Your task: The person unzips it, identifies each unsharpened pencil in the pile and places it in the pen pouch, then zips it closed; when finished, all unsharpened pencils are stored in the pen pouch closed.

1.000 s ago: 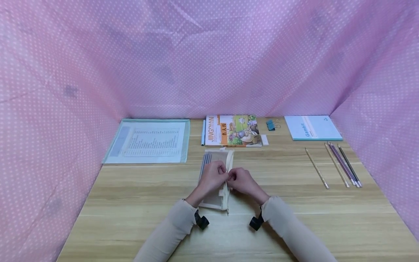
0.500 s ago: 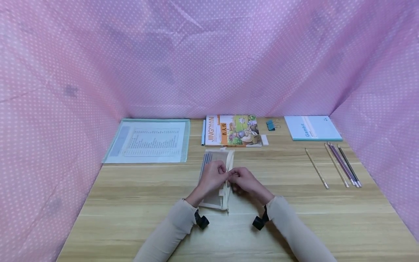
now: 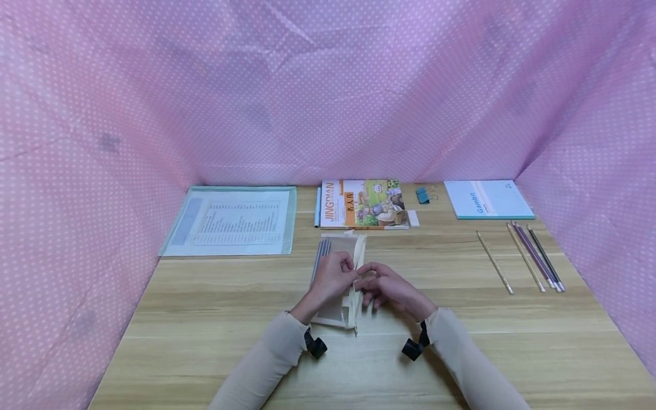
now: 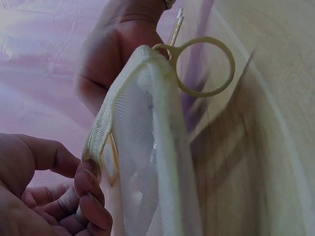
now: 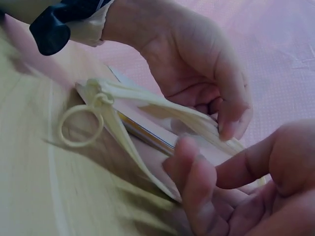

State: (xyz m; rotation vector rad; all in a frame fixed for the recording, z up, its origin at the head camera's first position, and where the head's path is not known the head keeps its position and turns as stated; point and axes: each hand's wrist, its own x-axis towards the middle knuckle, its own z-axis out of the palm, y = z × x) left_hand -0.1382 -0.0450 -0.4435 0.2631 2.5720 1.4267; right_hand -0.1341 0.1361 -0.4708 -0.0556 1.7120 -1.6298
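Observation:
A see-through mesh pencil pouch [image 3: 333,310] with cream zip edges lies in front of the person, with several grey-striped sticks [image 3: 323,247] along its left side. My left hand [image 3: 334,276] pinches one zip edge between thumb and fingertips, also plain in the left wrist view. In the right wrist view the pouch mouth gapes between its two zip edges, and a cream ring [image 5: 81,125] hangs at one end. At the mouth my right hand [image 3: 392,290] has its fingers loosely spread; the left wrist view hides its fingertips behind the pouch.
Behind the pouch lie a picture-covered book [image 3: 366,205], a white eraser-like block [image 3: 413,218] and a teal binder clip [image 3: 422,196]. A document folder [image 3: 230,222] is at left. At right are a light-blue notebook [image 3: 489,199] and several pencils [image 3: 528,259].
My right hand has drawn slightly back to the right, its fingers loosening and spreading from a pinch at the zip edge. The left hand and pouch stay nearly still.

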